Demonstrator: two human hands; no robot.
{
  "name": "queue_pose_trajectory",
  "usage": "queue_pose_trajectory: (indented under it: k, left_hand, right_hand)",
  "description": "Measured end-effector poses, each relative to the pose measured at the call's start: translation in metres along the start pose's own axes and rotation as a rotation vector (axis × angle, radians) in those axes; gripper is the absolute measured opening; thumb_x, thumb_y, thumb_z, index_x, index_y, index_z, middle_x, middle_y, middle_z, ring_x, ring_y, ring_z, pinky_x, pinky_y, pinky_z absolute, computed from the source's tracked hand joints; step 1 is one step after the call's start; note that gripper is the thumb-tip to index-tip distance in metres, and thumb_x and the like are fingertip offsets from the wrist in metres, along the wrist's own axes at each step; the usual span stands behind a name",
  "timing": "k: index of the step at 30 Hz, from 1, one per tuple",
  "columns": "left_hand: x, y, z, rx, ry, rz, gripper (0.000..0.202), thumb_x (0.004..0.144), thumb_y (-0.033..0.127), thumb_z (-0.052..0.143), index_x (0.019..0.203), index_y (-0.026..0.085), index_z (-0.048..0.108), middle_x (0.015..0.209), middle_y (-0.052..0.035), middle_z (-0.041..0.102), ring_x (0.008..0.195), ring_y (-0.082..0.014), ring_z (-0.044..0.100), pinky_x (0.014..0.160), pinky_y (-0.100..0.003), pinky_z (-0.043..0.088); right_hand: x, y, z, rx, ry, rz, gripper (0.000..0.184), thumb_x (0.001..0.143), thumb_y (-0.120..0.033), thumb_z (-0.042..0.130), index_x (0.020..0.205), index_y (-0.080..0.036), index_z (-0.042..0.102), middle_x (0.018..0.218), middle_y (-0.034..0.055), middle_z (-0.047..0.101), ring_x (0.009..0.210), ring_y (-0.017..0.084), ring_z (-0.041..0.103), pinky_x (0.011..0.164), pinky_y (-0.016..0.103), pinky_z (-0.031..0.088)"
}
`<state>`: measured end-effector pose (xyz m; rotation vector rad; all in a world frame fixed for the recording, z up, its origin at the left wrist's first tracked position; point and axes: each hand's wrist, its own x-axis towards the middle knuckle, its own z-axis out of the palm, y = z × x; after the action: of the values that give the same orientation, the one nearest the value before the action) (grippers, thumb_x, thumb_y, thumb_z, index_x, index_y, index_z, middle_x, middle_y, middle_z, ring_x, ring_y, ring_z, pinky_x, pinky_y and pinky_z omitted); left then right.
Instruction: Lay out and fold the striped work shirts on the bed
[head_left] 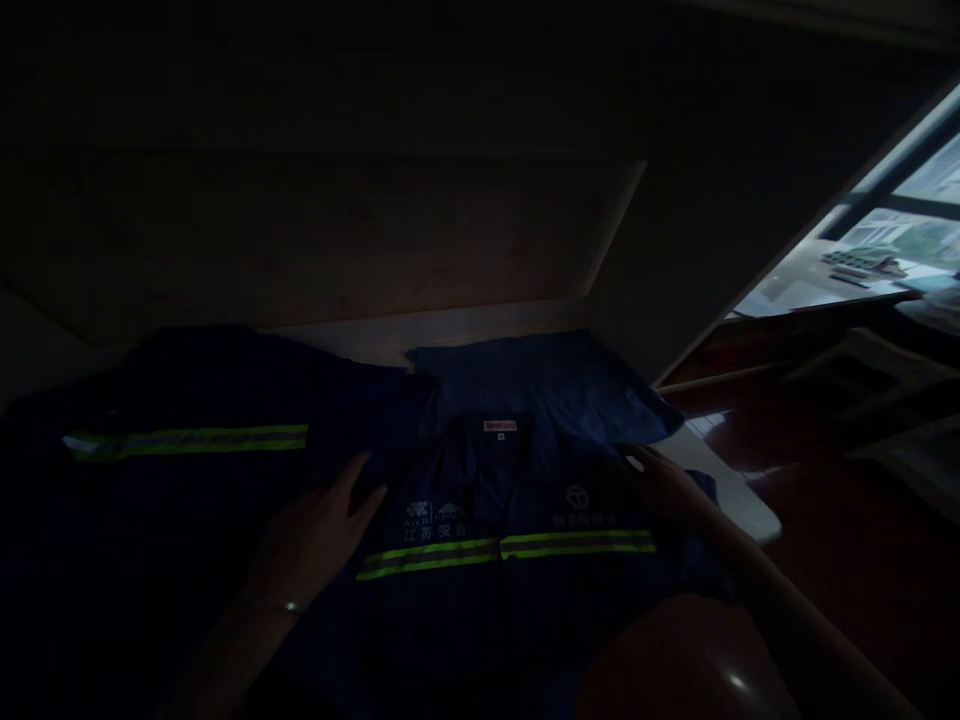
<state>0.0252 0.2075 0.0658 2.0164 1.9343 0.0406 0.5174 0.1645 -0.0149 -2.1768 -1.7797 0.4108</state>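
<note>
The light is very dim. A dark navy work jacket (517, 590) lies front up before me, with yellow-green and grey reflective stripes, white printed logos and a red-and-white collar label. My left hand (322, 530) is at its left side, thumb and finger apart, holding nothing. Over the jacket's right shoulder is my right hand (664, 485); its fingers reach out along the cloth and seem apart, though darkness hides their tips. Left of the jacket spreads another navy garment (187, 490) with a similar stripe. Behind the collar lies a lighter blue cloth (525, 375).
A pale panel (375, 240) rises behind the clothes. The white rounded edge of the surface (742, 500) shows at right, above a reddish-brown shiny floor (817, 560). Farther right, a desk (802, 280) with small items stands by a window (922, 190).
</note>
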Motion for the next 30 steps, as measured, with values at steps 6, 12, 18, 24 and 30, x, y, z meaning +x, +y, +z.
queue_pose_trajectory:
  k: [6,12,18,24,30]
  left_hand:
    - [0.038,0.004,0.037,-0.064,-0.237,0.094,0.076,0.085,0.062,0.045,0.147,0.019,0.035,0.107,-0.0139,0.073,0.095,-0.0291,0.07,0.08,-0.036,0.05]
    - [0.041,-0.012,0.046,0.025,-0.204,0.043,0.037,0.086,0.036,0.049,0.113,0.013,0.059,0.111,-0.0229,0.069,0.104,-0.0335,0.067,0.089,-0.043,0.047]
    - [0.029,-0.026,0.034,-0.239,-0.363,-0.066,0.031,0.095,0.035,0.027,0.112,0.02,0.048,0.07,-0.0078,0.073,0.058,-0.0201,0.069,0.058,-0.03,0.052]
    - [-0.001,-0.063,-0.008,-0.729,-0.308,-0.17,0.051,0.085,0.068,0.039,0.112,0.024,0.042,0.077,-0.0061,0.073,0.064,-0.0192,0.069,0.058,-0.027,0.049]
    - [-0.031,-0.096,-0.049,0.095,0.021,-0.028,0.038,0.087,0.05,0.046,0.061,0.022,0.048,0.068,-0.0046,0.065,0.069,-0.0209,0.065,0.061,-0.029,0.039]
  right_hand:
    - [0.027,-0.016,0.031,0.061,-0.172,-0.03,0.048,0.084,-0.046,0.058,0.124,-0.019,0.057,0.095,0.0076,0.072,0.084,0.023,0.068,0.073,0.032,0.051]
    - [0.034,-0.017,0.032,0.086,-0.191,0.111,0.036,0.085,-0.04,0.058,0.113,-0.017,0.056,0.07,0.0011,0.066,0.062,0.016,0.062,0.054,0.023,0.04]
    - [0.019,-0.032,0.017,-0.002,-0.065,-0.029,0.026,0.087,-0.045,0.05,0.087,-0.021,0.059,0.074,0.001,0.063,0.066,0.016,0.06,0.06,0.026,0.042]
    - [0.002,-0.065,-0.032,-0.053,0.237,-0.243,0.037,0.086,-0.057,0.045,0.082,-0.023,0.061,0.1,0.0097,0.065,0.089,0.024,0.063,0.076,0.038,0.049]
    - [0.0,-0.123,-0.077,0.064,0.192,-0.197,0.038,0.083,-0.063,0.046,0.084,-0.026,0.051,0.064,0.0019,0.059,0.061,0.024,0.063,0.054,0.034,0.045]
